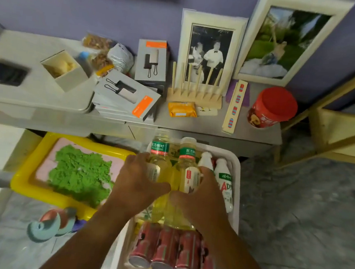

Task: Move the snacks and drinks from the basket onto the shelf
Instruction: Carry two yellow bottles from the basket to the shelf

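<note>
A white basket (238, 167) sits on the floor below the grey shelf (205, 124). Two yellow tea bottles with green labels stand up out of it. My left hand (138, 182) grips the left bottle (159, 152) around its body. My right hand (199, 198) grips the right bottle (187, 156) the same way. Two white milk drink bottles (224, 181) lie along the basket's right side. Several red cans (166, 249) lie in a row at the near end. An orange snack packet (182, 109) rests on the shelf.
On the shelf stand a wooden rack (194, 93), two framed photos (209, 51), a red-lidded tub (271, 108), grey product boxes (126, 95) and an open white box (65, 71). A yellow tray with green sand (79, 170) sits left of the basket. A wooden frame (334, 126) stands at right.
</note>
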Tool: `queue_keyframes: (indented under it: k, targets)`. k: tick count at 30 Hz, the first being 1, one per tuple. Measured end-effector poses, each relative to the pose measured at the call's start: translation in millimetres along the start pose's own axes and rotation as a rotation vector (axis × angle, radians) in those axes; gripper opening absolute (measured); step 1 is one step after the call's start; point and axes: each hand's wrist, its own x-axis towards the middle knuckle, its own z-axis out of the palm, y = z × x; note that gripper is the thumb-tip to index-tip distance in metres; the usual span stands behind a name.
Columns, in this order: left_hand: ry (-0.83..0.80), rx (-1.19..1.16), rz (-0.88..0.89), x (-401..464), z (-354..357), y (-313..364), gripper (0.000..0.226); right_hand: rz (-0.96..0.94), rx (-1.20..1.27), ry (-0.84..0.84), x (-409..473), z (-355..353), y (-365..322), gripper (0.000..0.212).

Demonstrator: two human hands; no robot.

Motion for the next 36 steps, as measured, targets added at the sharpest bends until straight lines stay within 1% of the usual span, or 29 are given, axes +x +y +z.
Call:
queue_keyframes:
  k: [2, 4, 8, 9, 11, 13, 15, 17, 19, 23, 25, 27, 29, 32, 34, 36]
  targets:
    - [-0.015, -0.170, -0.002, -9.5, -16.4, 10.2, 0.064, -0.034, 0.146, -0.011, -10.6, -19.8, -9.0, 0.082]
    - [-0.063, -0.265, 0.051, -19.2, -36.9, 30.3, 0.061, -0.093, 0.258, -0.020, -21.5, -45.0, -19.4, 0.079]
    - [-0.197, -0.405, 0.190, -37.1, -70.4, 102.2, 0.074, -0.200, 0.432, -0.041, -44.7, -104.8, -50.1, 0.089]
    - [-0.218, -0.429, 0.228, -41.1, -75.4, 123.1, 0.080, -0.234, 0.462, -0.053, -49.9, -122.8, -57.1, 0.088]
    - [-0.234, -0.458, 0.300, -52.6, -80.6, 168.2, 0.085, -0.298, 0.500, -0.054, -65.5, -166.2, -69.8, 0.079]
    - [-0.234, -0.476, 0.374, -70.7, -83.9, 215.6, 0.083, -0.370, 0.519, -0.001, -84.4, -211.8, -79.2, 0.073]
    - [-0.230, -0.488, 0.458, -90.4, -83.2, 258.9, 0.084, -0.437, 0.517, 0.096, -104.9, -254.6, -85.1, 0.077]
    - [-0.243, -0.490, 0.517, -111.9, -79.7, 299.3, 0.086, -0.453, 0.497, 0.210, -124.8, -294.6, -86.3, 0.082]
    - [-0.280, -0.505, 0.575, -135.7, -76.5, 343.6, 0.084, -0.459, 0.486, 0.282, -140.7, -337.1, -84.6, 0.085]
    - [-0.357, -0.500, 0.687, -182.0, -61.1, 426.0, 0.083, -0.472, 0.448, 0.347, -178.5, -425.4, -76.9, 0.091]
    - [-0.401, -0.511, 0.726, -200.6, -49.2, 465.1, 0.083, -0.487, 0.447, 0.391, -198.1, -467.1, -70.2, 0.089]
    - [-0.442, -0.562, 0.761, -219.0, -32.2, 500.0, 0.077, -0.476, 0.443, 0.424, -216.7, -506.2, -61.4, 0.089]
    - [-0.527, -0.614, 0.770, -236.5, -14.2, 536.1, 0.072, -0.457, 0.445, 0.465, -233.5, -544.3, -51.4, 0.087]
    - [-0.695, -0.648, 0.812, -244.3, 17.9, 584.1, 0.075, -0.428, 0.454, 0.537, -252.4, -599.2, -32.0, 0.082]
    - [-0.808, -0.625, 0.851, -246.4, 43.4, 614.6, 0.083, -0.401, 0.465, 0.577, -255.3, -633.1, -14.4, 0.082]
    - [-0.887, -0.610, 0.861, -245.2, 72.5, 645.9, 0.093, -0.368, 0.454, 0.620, -249.4, -665.0, 6.9, 0.082]
